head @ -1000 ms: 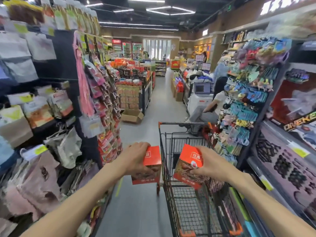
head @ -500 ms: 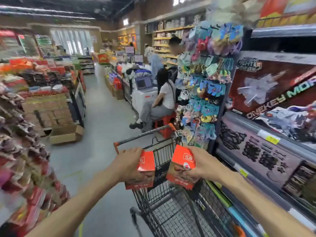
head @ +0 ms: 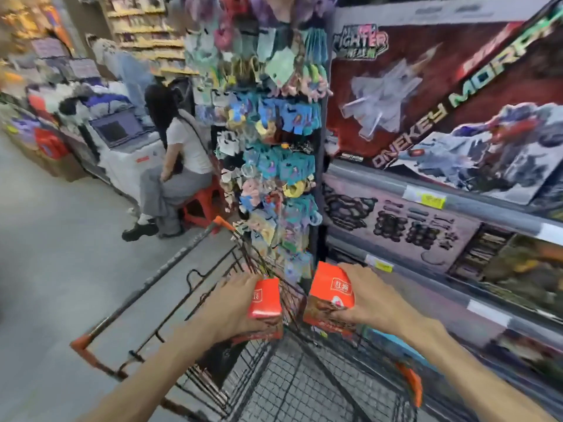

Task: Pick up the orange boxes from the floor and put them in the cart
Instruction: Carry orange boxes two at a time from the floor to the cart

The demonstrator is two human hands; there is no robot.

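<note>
Our left hand (head: 234,303) gripped one small orange cardboard box (head: 264,297) and our right hand (head: 370,303) gripped another orange box (head: 332,295), fingers curled round each, both held above the black wire shopping cart (head: 292,388).

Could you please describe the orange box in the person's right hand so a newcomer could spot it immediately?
Start at the black wire shopping cart beside the toy shelves. Two hands hold orange cardboard boxes above its basket. The wanted orange box is in the right hand, nearer the shelves; unlike the left hand's box, it shows a white square label.
</note>
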